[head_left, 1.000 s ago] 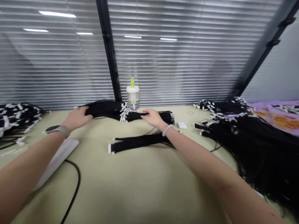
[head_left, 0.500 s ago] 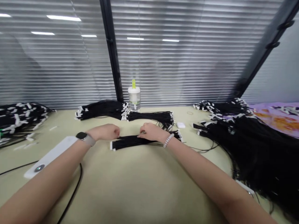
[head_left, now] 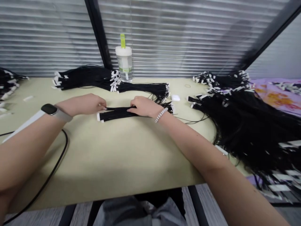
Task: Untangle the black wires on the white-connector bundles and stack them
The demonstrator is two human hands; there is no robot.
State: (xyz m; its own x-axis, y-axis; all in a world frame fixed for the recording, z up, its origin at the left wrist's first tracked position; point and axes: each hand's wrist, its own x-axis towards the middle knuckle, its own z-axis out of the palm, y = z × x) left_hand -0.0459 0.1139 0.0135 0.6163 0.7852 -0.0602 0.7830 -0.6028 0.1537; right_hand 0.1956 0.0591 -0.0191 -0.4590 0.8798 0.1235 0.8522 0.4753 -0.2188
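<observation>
A flat bundle of black cables [head_left: 117,114] with white connectors at its ends lies across the middle of the table. My left hand [head_left: 90,104], with a watch at the wrist, pinches thin black cable near the bundle's left end, just above its white connectors. My right hand [head_left: 144,106], wearing a beaded bracelet, rests on the bundle right of its middle, with fingers bent around the cables. The bundle's right end [head_left: 172,107] shows white connectors beyond this hand; the part under the palm is hidden.
Behind lie more cable bundles [head_left: 84,77] and a clear cup [head_left: 124,62] with a white lid. At right spreads a large black cable heap [head_left: 246,125] beside purple flowered cloth [head_left: 279,95]. A white case [head_left: 175,98] sits near centre. A black cord [head_left: 55,169] crosses the left side.
The view has tipped downward, bringing the table's front edge and my lap into sight. Both hands remain at the bundle; cable now stretches from my left fingertips toward my right hand.
</observation>
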